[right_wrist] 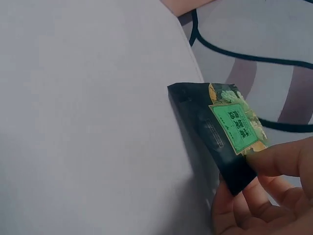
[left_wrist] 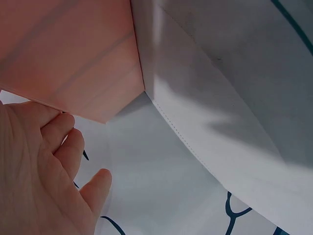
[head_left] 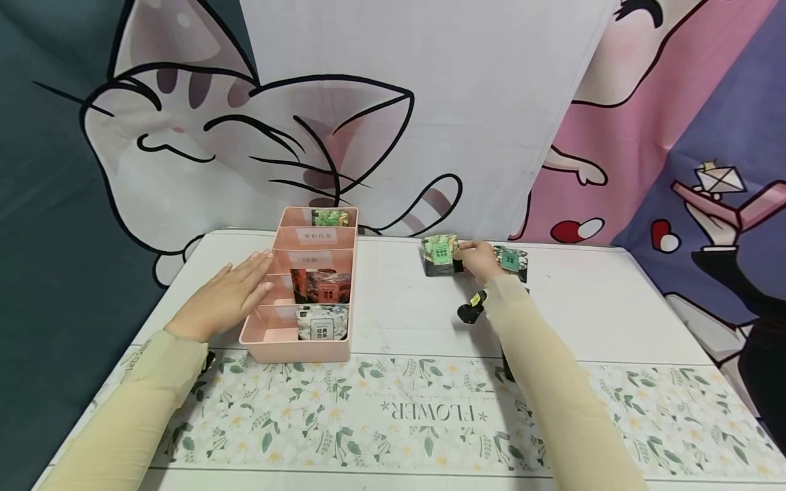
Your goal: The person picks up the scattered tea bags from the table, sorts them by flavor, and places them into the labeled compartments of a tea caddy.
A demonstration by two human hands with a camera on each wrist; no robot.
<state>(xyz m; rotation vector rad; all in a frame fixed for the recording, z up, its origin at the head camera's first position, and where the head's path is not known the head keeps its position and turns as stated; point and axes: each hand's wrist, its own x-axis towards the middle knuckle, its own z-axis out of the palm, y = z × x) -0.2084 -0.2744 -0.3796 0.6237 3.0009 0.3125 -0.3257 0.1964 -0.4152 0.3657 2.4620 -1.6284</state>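
My right hand (head_left: 481,260) pinches a tea sachet (head_left: 440,255) with a bright green label and a dark lower part. In the right wrist view the thumb lies on the front of the sachet (right_wrist: 220,127), and the other fingers are behind it. My left hand (head_left: 224,298) rests with extended fingers at the left rim of a pink divided box (head_left: 307,352). The left wrist view shows those fingers along the edge of the box (left_wrist: 88,63). Inside the box are a green sachet (head_left: 330,218) at the far end, red sachets (head_left: 322,286) nearer, and a white sachet (head_left: 322,322) in the front compartment.
A dark green patterned sachet (head_left: 512,260) lies just right of my right hand. A black packet (head_left: 471,308) with a yellow patch is partly behind the right sleeve. The white table (head_left: 405,327) carries a floral strip; a cat-print cloth (head_left: 344,146) hangs behind it.
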